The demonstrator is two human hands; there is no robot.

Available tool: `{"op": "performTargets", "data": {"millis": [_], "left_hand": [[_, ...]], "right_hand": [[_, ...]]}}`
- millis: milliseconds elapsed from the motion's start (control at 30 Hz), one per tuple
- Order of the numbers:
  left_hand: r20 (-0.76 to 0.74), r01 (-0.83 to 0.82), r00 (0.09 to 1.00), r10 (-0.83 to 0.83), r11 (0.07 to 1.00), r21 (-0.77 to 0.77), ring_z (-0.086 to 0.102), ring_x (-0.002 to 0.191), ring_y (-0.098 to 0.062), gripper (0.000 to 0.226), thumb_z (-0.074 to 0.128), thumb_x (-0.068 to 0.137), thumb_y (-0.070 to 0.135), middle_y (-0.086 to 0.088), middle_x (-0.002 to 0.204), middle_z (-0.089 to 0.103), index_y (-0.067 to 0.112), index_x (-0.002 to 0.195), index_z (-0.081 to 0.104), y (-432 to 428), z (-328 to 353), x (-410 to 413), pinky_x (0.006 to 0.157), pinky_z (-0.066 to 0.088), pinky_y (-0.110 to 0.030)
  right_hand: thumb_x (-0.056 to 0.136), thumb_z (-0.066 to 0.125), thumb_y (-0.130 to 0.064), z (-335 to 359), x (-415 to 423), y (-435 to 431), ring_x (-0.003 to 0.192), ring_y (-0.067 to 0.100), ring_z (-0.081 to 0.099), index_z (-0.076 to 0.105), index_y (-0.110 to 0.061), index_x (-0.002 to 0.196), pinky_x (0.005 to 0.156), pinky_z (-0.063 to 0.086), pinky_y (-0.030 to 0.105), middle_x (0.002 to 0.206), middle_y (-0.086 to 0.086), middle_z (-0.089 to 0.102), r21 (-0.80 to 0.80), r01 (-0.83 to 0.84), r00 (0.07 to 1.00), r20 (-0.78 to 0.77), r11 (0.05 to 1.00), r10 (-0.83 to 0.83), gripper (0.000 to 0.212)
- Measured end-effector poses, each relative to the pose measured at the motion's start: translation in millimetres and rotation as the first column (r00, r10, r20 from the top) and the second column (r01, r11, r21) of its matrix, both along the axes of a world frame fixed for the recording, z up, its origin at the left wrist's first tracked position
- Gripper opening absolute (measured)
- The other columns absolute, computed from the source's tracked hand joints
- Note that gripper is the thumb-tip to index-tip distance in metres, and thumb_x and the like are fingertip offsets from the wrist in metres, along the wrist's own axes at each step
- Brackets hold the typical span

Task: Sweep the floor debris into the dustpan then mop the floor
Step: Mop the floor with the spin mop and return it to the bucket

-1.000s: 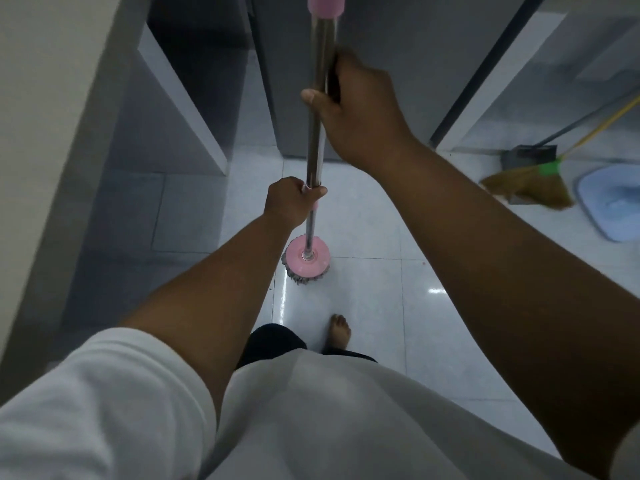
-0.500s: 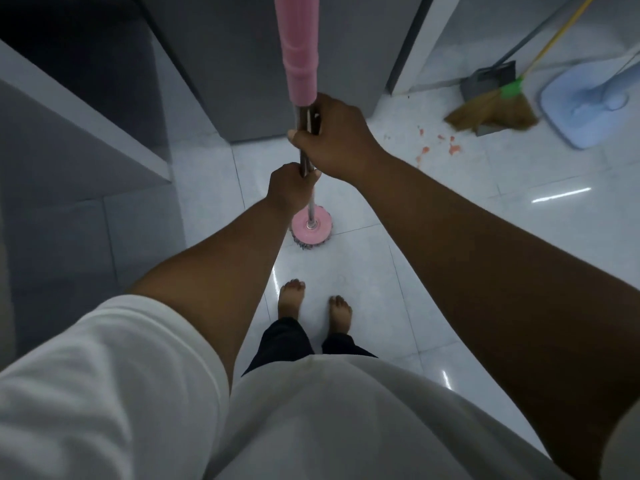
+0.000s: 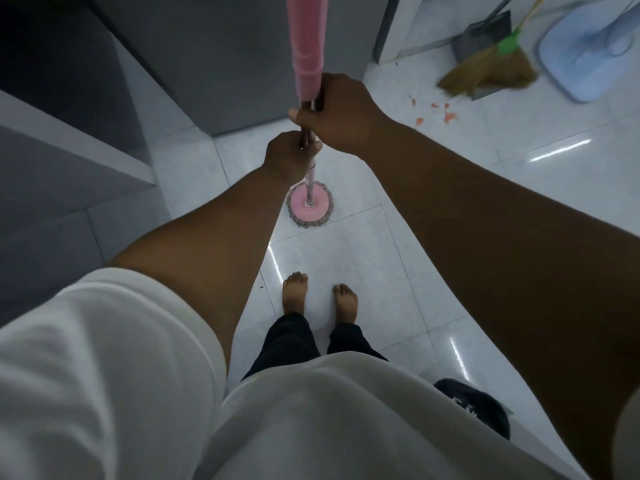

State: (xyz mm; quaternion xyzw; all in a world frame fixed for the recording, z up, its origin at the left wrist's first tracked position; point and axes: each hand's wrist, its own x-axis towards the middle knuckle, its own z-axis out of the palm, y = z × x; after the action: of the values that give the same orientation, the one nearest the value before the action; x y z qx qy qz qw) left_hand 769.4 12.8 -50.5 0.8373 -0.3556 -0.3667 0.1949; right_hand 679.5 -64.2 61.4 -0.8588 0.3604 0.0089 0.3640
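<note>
Both hands grip the mop pole [image 3: 307,46], which has a pink upper sleeve and a metal shaft. My right hand [image 3: 341,110] is shut on the shaft just below the pink sleeve. My left hand [image 3: 289,154] is shut on it right underneath. The round pink mop head [image 3: 309,206] with grey fringe rests on the white tiled floor [image 3: 346,258] ahead of my bare feet. Small orange debris [image 3: 438,112] lies on the tiles at the upper right. Beyond it, a straw broom [image 3: 491,72] lies across a grey dustpan [image 3: 483,34].
A grey cabinet [image 3: 221,53] stands straight ahead and a grey shelf unit [image 3: 69,143] fills the left side. A light blue fan base [image 3: 585,53] sits at the far right. A dark object [image 3: 474,405] lies on the floor near my right side.
The view has tilted down and shifted right, bringing debris, broom and dustpan into fuller view. The mop head sits slightly farther from my feet. Both hands keep their grip.
</note>
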Motion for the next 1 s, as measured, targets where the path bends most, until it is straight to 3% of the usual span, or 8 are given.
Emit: {"op": "performTargets", "data": {"millis": [133, 233, 300, 467, 567, 700, 867, 1000], "left_hand": [[-0.028, -0.022, 0.999, 0.021, 1.0, -0.009, 0.055, 0.082, -0.02, 0.028, 0.049, 0.098, 0.037, -0.002, 0.086, 0.061, 0.013, 0.088, 0.059, 0.3, -4.9, 1.0, 0.075, 0.04, -0.029], [-0.064, -0.054, 0.996, 0.054, 0.998, -0.009, 0.056, 0.081, -0.02, 0.024, 0.052, 0.098, 0.037, 0.0, 0.084, 0.061, 0.015, 0.091, 0.061, 0.5, -5.7, -1.5, 0.072, 0.038, -0.028], [-0.099, -0.08, 0.992, 0.078, 0.997, -0.016, 0.056, 0.081, -0.02, 0.026, 0.052, 0.098, 0.036, 0.0, 0.085, 0.061, 0.014, 0.098, 0.065, 2.2, -4.7, -4.8, 0.072, 0.039, -0.027], [-0.072, -0.081, 0.994, 0.077, 0.995, -0.063, 0.054, 0.08, -0.017, 0.018, 0.052, 0.097, 0.036, 0.006, 0.078, 0.058, 0.021, 0.092, 0.059, 13.0, 6.7, -11.7, 0.072, 0.036, -0.026], [-0.072, -0.077, 0.995, 0.069, 0.989, -0.127, 0.057, 0.083, -0.015, 0.017, 0.054, 0.095, 0.037, 0.007, 0.083, 0.063, 0.023, 0.094, 0.062, 20.9, 19.1, -13.6, 0.076, 0.042, -0.027], [-0.232, -0.168, 0.965, 0.124, 0.969, -0.181, 0.061, 0.085, -0.013, 0.008, 0.062, 0.089, 0.036, 0.009, 0.093, 0.07, 0.03, 0.093, 0.067, 33.1, 35.1, -13.9, 0.076, 0.046, -0.023], [-0.368, -0.188, 0.923, 0.115, 0.968, -0.168, 0.057, 0.063, 0.006, 0.006, 0.073, 0.084, 0.027, 0.021, 0.073, 0.066, 0.031, 0.088, 0.07, 45.0, 43.9, -1.9, 0.069, 0.042, -0.015], [-0.47, -0.173, 0.881, 0.053, 0.961, -0.215, 0.059, 0.075, -0.008, 0.018, 0.075, 0.084, 0.018, 0.007, 0.085, 0.068, 0.019, 0.102, 0.073, 51.6, 56.6, 3.3, 0.082, 0.049, -0.029]], "right_hand": [[0.085, 0.067, -0.041, 16.6, -0.6, -3.8, 0.066, 0.002, 0.053, 0.061, -0.016, 0.098, 0.058, 0.035, 0.0, 0.075, -0.012, 0.056, -0.024, -0.023, 0.997, 0.074, 0.999, 0.025, 0.029], [0.08, 0.072, -0.042, 30.0, -2.8, -5.6, 0.067, -0.003, 0.054, 0.061, -0.018, 0.097, 0.061, 0.037, -0.001, 0.076, -0.017, 0.058, -0.011, -0.009, 0.992, 0.129, 1.0, 0.011, 0.031], [0.077, 0.074, -0.042, 37.7, -4.2, -5.0, 0.077, 0.003, 0.061, 0.065, -0.015, 0.105, 0.065, 0.039, 0.0, 0.089, -0.01, 0.067, -0.01, -0.002, 0.99, 0.14, 1.0, 0.004, 0.04], [0.077, 0.075, -0.034, 43.4, -9.7, 4.6, 0.087, 0.015, 0.068, 0.068, -0.01, 0.106, 0.079, 0.051, 0.019, 0.098, 0.003, 0.073, 0.005, -0.003, 0.997, 0.082, 1.0, 0.003, 0.038], [0.079, 0.075, -0.032, 44.6, -15.2, 12.1, 0.089, 0.018, 0.067, 0.067, -0.009, 0.106, 0.081, 0.05, 0.02, 0.099, 0.004, 0.072, 0.031, 0.022, 0.998, 0.058, 0.999, -0.023, 0.036], [0.078, 0.077, -0.036, 60.3, -23.3, 23.6, 0.095, 0.016, 0.065, 0.064, -0.013, 0.116, 0.087, 0.05, 0.022, 0.107, 0.0, 0.069, 0.082, 0.048, 0.998, 0.036, 0.995, -0.051, 0.046], [0.08, 0.077, -0.033, 99.1, -42.0, 31.9, 0.102, 0.012, 0.067, 0.062, -0.015, 0.124, 0.095, 0.051, 0.024, 0.114, -0.004, 0.069, 0.106, 0.025, 0.986, 0.158, 0.994, -0.042, 0.05], [0.081, 0.077, -0.024, 118.3, -56.4, 40.7, 0.102, 0.013, 0.068, 0.06, -0.008, 0.124, 0.095, 0.054, 0.036, 0.113, 0.001, 0.07, 0.189, 0.026, 0.948, 0.308, 0.982, -0.084, 0.05]]}}
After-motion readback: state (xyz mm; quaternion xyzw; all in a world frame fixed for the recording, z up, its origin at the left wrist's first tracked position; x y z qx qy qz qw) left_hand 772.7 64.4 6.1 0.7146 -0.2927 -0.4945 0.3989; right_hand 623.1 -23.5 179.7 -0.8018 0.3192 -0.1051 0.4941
